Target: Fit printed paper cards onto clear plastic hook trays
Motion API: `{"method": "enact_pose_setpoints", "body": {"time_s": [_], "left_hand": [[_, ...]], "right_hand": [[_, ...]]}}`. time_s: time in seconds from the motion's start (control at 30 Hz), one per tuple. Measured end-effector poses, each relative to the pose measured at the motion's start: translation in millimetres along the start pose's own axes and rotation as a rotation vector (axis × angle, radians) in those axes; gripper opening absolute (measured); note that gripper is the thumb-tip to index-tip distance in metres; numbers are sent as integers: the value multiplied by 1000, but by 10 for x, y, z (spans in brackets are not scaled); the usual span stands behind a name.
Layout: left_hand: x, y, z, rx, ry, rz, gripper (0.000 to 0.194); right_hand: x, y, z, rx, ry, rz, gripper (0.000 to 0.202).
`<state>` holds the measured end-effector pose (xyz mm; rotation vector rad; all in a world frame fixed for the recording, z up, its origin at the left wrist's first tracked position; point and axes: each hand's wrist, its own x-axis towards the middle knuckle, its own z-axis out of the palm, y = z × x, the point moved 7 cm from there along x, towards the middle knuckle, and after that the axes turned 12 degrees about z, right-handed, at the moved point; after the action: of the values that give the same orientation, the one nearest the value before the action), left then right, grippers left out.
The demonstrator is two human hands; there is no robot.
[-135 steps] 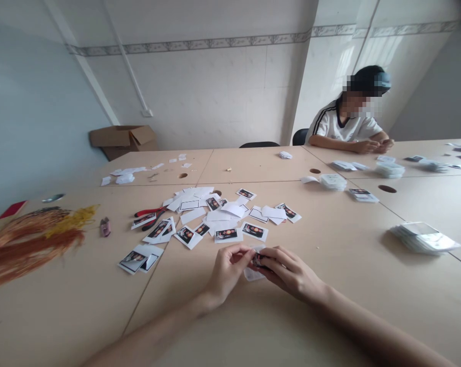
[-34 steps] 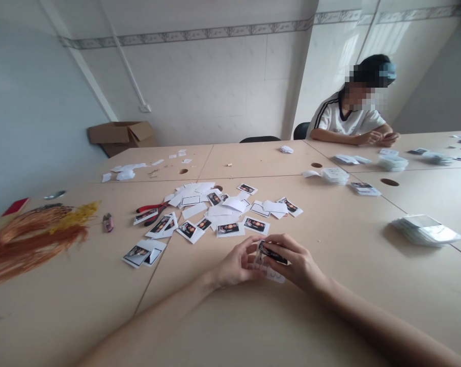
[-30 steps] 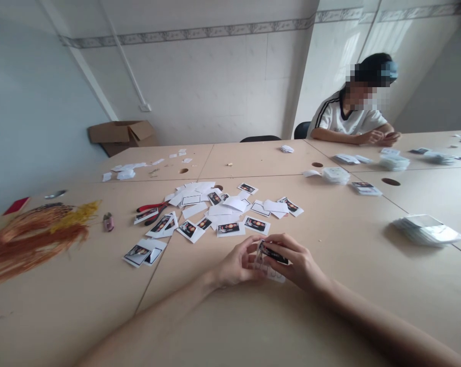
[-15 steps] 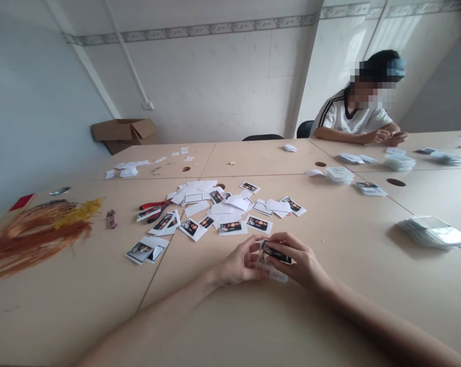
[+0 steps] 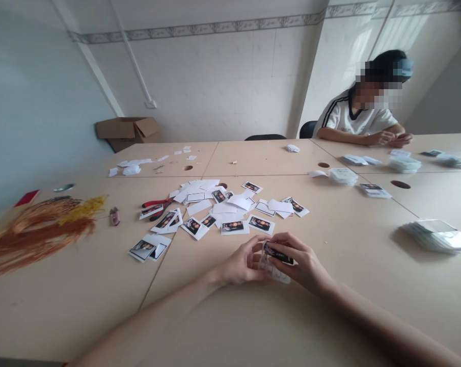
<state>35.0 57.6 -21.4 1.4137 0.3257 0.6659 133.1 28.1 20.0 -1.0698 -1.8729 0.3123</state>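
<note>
Just above the tabletop, my left hand (image 5: 240, 263) is closed around the left side of a clear plastic blister tray (image 5: 281, 277) with rounded hollows. My right hand (image 5: 305, 262) grips a black printed card (image 5: 278, 253) and presses it against the upper part of that tray. Fingers cover much of both things, so what lies between them is hidden. Beyond my hands spreads a loose heap of white paper cards (image 5: 230, 204), and some printed cards (image 5: 261, 224) lie face up at its near edge.
Red-handled pliers (image 5: 156, 208) lie partly under the cards. Farther left are pink clippers (image 5: 114, 216) and a bundle of copper-coloured strands (image 5: 43, 237). Stacked clear plastic packs (image 5: 436, 235) sit at right. A co-worker (image 5: 362, 114) sits across the table, and a cardboard box (image 5: 127, 133) stands behind it.
The view has shifted slightly, so the surroundings sit a little farther right. Both hands keep the same hold on the tray and card.
</note>
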Motion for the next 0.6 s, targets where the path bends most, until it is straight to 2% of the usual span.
{"method": "enact_pose_setpoints", "body": {"time_s": [0.3, 0.6], "left_hand": [[-1, -7, 1, -12, -5, 14, 65], [0, 9, 11, -4, -18, 24, 65]], "right_hand": [[16, -1, 3, 13, -23, 46, 23], [-4, 13, -7, 13, -18, 28, 24]]}}
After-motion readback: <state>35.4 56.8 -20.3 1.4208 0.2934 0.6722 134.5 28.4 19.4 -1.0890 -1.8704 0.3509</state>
